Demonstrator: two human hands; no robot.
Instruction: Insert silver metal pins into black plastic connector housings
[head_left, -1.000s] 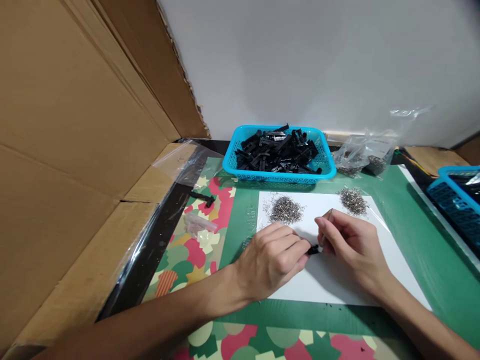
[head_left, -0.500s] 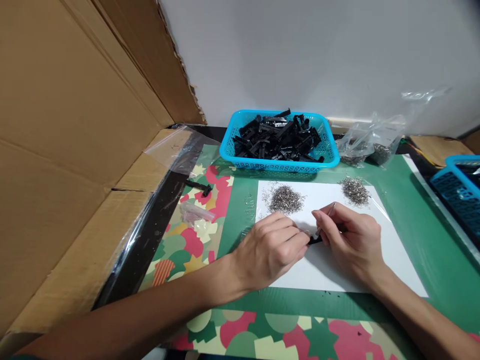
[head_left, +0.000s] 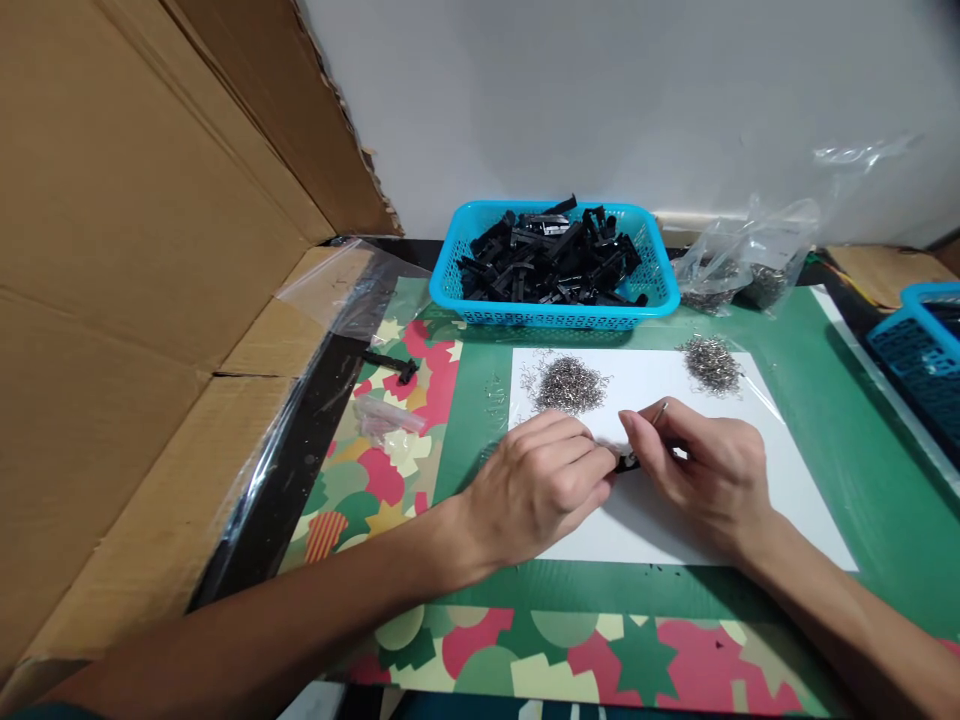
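My left hand (head_left: 551,485) is closed over a small black plastic part (head_left: 627,462), and only the part's right end shows past my fingertips. Between the thumb and fingers of my right hand (head_left: 705,470) is a thin metal tool (head_left: 660,413), its upper end poking out above the grip. The two hands almost meet over a white sheet of paper (head_left: 780,480). Just beyond my left hand lies a pile of small metal pieces (head_left: 570,385), perhaps springs or pins. A second such pile (head_left: 711,365) is beyond my right hand.
A blue basket (head_left: 555,315) full of black plastic parts stands against the wall. Right of it are plastic bags of metal pieces (head_left: 765,285); another blue basket (head_left: 919,350) is at the right edge. One black part (head_left: 390,365) and a small plastic bag (head_left: 386,420) lie left. Cardboard (head_left: 150,250) walls the left side.
The right hand's grip has shifted slightly, and the metal tool now shows less between the fingers. Both hands stay at the black part. The whole view has moved a little.
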